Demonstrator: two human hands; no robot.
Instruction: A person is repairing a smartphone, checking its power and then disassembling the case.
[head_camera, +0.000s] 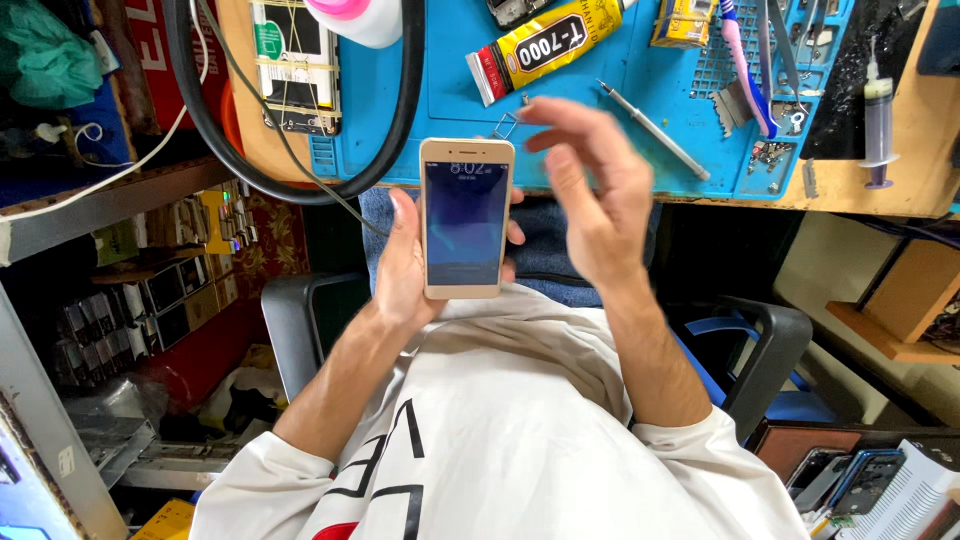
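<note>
My left hand (402, 270) holds a gold-edged smartphone (466, 218) upright over my lap, with its screen lit in blue. My right hand (596, 195) hovers just right of the phone's top, blurred by motion. Its thumb and forefinger pinch a small thin metal piece (509, 123) right above the phone's top edge. What kind of piece it is I cannot tell.
A blue work mat (600, 150) lies on the wooden bench ahead, with a yellow glue tube (545, 42), a thin metal tool (655, 131), a pink toothbrush (745, 70) and a syringe (878, 125). A banded phone (296, 65) and a black cable loop (300, 185) are at left. Chair armrests (765, 350) flank me.
</note>
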